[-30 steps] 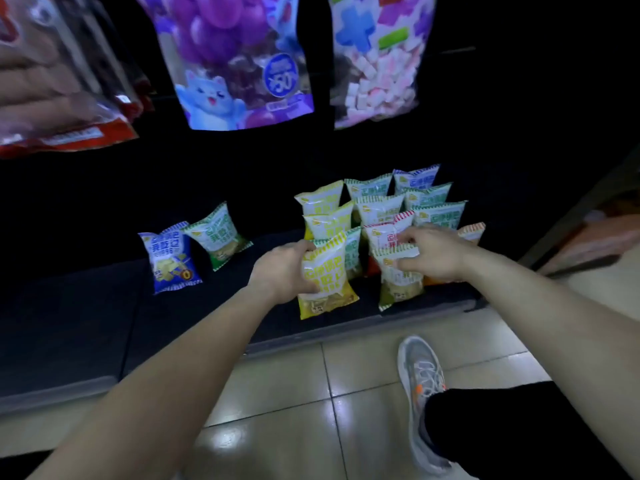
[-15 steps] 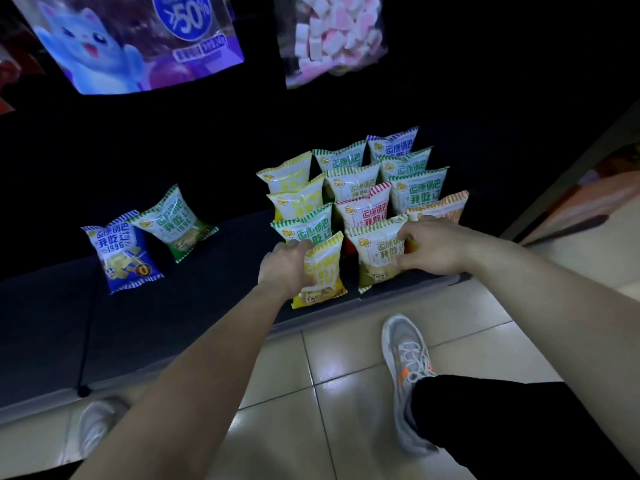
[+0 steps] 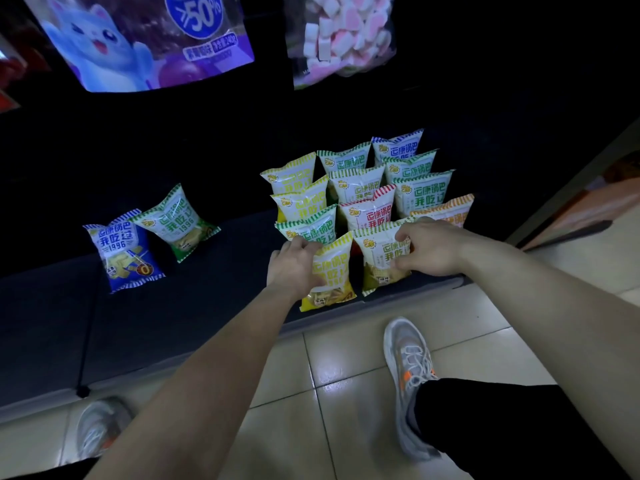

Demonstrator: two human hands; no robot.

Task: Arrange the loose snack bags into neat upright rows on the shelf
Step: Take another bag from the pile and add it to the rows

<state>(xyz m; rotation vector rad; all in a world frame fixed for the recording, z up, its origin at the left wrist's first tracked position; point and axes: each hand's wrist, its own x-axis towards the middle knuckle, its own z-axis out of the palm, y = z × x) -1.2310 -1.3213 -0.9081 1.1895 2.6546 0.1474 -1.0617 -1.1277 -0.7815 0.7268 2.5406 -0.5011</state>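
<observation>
Several small snack bags stand upright in three rows on the dark bottom shelf [image 3: 194, 317]. My left hand [image 3: 294, 265] grips the left side of the front yellow bag [image 3: 332, 271], which stands at the shelf's front edge. My right hand [image 3: 427, 247] holds the top right of the olive-green front bag [image 3: 379, 258] beside it. Behind them stand a green bag [image 3: 311, 230], a red bag [image 3: 370, 209] and an orange bag [image 3: 446, 209]. Two loose bags lean apart to the left: a blue bag [image 3: 121, 251] and a green bag [image 3: 176, 223].
Large candy bags hang above: a purple cat bag [image 3: 145, 39] and a marshmallow bag [image 3: 339, 36]. A tiled floor [image 3: 346, 358] lies below the shelf, with my right shoe [image 3: 408, 368] and left shoe [image 3: 100, 427] on it. Dark shelf surface stretches between the loose bags and the rows.
The view has tilted downward, so the shelf and bags sit higher in frame and my left shoe shows. Both hands keep their hold on the two front bags.
</observation>
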